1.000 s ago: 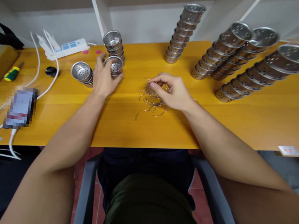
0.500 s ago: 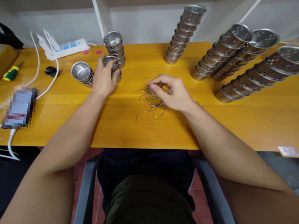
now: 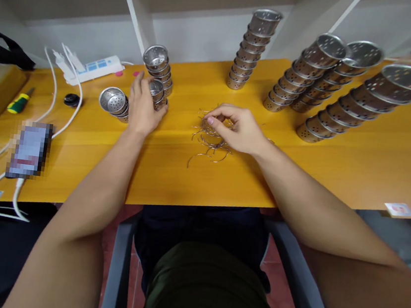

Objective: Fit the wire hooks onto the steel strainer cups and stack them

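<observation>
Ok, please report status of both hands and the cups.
Left hand curled around short cup stack. Right hand at wire pile, grip unclear. Another stack stands close behind the first.

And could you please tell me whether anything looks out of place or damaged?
Nothing looks spilled or damaged. The untidiest spot is the loose tangle of curved wires by the right hand, with pieces lying nearer the person. The tall cup stacks seem to lean, but that may be lens distortion.

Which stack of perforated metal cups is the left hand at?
The short cup stack directly in front of the back-left stack: the only one within the grasp of the left hand.
</observation>
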Motion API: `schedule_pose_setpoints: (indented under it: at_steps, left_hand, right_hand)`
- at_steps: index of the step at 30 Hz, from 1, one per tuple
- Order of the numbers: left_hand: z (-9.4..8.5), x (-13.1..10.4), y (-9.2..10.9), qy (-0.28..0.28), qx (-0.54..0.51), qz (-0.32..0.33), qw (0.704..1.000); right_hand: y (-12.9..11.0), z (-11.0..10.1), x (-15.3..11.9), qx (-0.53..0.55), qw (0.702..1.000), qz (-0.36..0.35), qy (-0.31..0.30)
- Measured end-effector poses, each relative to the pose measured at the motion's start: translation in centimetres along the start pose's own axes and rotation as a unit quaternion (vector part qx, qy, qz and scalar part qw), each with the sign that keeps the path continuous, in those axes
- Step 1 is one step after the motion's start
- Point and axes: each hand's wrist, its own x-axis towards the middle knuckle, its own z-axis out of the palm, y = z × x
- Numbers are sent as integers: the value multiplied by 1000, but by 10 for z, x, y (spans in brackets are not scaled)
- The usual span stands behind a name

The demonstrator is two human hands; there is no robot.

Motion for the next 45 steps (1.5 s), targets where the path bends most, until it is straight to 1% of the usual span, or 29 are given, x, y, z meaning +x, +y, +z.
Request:
schedule_pose_setpoints:
  at_steps: [2, 5, 6, 8, 10, 11, 13, 14, 15, 17, 20, 22, 26, 29, 31, 33, 37, 39, 41, 43, 45]
  left_hand:
    - [-2, -1, 9, 15, -3, 13, 1000]
    - [-4, -7, 28, 13, -6, 51, 999]
    - [-4, -10, 36, 6, -4, 70, 998]
    - [0, -21, 52, -15, -6, 129, 991]
    - [7, -34, 65, -64, -28, 209, 975]
    - [11, -40, 69, -110, -43, 240, 964]
    - [19, -50, 70, -207, -61, 278, 936]
    - [23, -52, 68, -240, -65, 282, 927]
    - [26, -53, 64, -259, -65, 279, 922]
    - [31, -49, 54, -261, -57, 253, 930]
    - [33, -39, 38, -253, -28, 181, 950]
    - [33, -35, 32, -260, -9, 132, 957]
    - [30, -35, 31, -261, 30, 69, 962]
    - [27, -38, 37, -255, 61, 30, 965]
    - [26, -38, 39, -249, 78, 10, 965]
    - [25, -39, 40, -249, 87, 5, 965]
    - [26, -40, 40, -260, 81, 30, 962]
    - [26, -40, 40, -273, 83, 40, 958]
    - [25, -41, 42, -291, 92, 44, 951]
    - [23, -42, 44, -306, 100, 45, 946]
    - [22, -42, 45, -313, 104, 47, 943]
  right_hand:
    - [0, 0, 0, 0, 1000, -2, 0]
    - [-1, 0, 0, -1, 1000, -2, -2]
    - [-2, 0, 0, -2, 1000, -1, -2]
    - [-3, -1, 0, -5, 1000, 0, -3]
    - [-5, -1, 1, -5, 1000, 2, -2]
    - [-5, -1, 1, -3, 1000, 2, -1]
    - [-6, -2, 1, -1, 1000, 1, 2]
    - [-6, -2, 1, -1, 1000, 2, 5]
    - [-7, -2, 2, -1, 1000, 4, 6]
    - [-7, -2, 2, -4, 1000, 12, 6]
    - [-7, -1, 2, -9, 1000, 26, 0]
    - [-7, -1, 2, -14, 999, 32, -2]
    - [-6, 0, 5, -11, 999, 48, 3]
    - [-5, 2, 16, -19, 999, 44, -17]
    - [-2, 3, 31, -44, 998, 32, -42]
    - [2, 5, 55, -79, 995, 28, -60]
    - [13, 15, 123, -137, 987, 28, -77]
    - [17, 27, 158, -156, 984, 17, -86]
    - [19, 43, 187, -176, 979, 28, -103]
    - [18, 61, 208, -205, 969, 71, -122]
    - [15, 75, 220, -229, 958, 109, -133]
